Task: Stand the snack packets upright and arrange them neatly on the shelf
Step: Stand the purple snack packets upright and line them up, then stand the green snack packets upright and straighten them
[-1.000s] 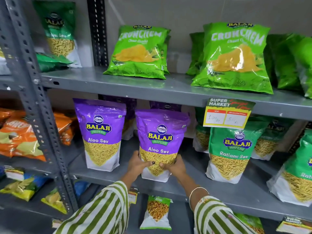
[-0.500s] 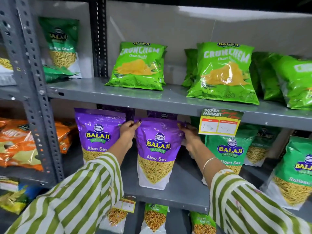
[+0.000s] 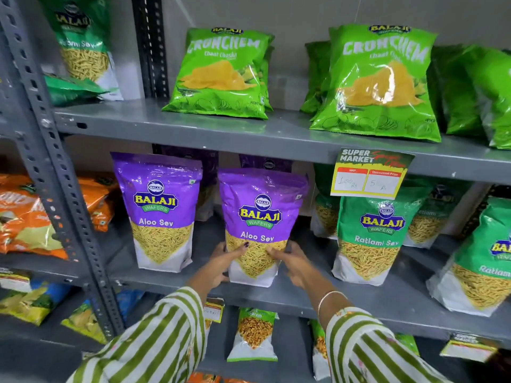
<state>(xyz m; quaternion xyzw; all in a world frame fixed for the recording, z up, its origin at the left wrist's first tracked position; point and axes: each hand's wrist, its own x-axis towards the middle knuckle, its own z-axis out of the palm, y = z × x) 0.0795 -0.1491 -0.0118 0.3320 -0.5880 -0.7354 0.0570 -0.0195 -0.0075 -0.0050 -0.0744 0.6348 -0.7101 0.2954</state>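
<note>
A purple Aloo Sev packet [image 3: 261, 214] stands upright on the grey middle shelf [image 3: 318, 297]. My left hand [image 3: 219, 265] grips its lower left side and my right hand [image 3: 294, 262] its lower right side. A second purple Aloo Sev packet [image 3: 159, 208] stands upright just to its left, apart from it. More purple packets [image 3: 266, 163] show behind. To the right stand green Ratlami Sev packets [image 3: 378, 239].
Green Crunchem bags [image 3: 221, 76] lean on the upper shelf [image 3: 249, 128]. A price tag [image 3: 369, 174] hangs from that shelf's edge. A perforated grey upright [image 3: 55, 189] stands at left, with orange packets [image 3: 27, 217] beyond it. Small packets [image 3: 253, 334] stand on the lower shelf.
Both hands have dropped from the top corners of the purple packet to its lower sides. The packet stands in about the same spot on the shelf.
</note>
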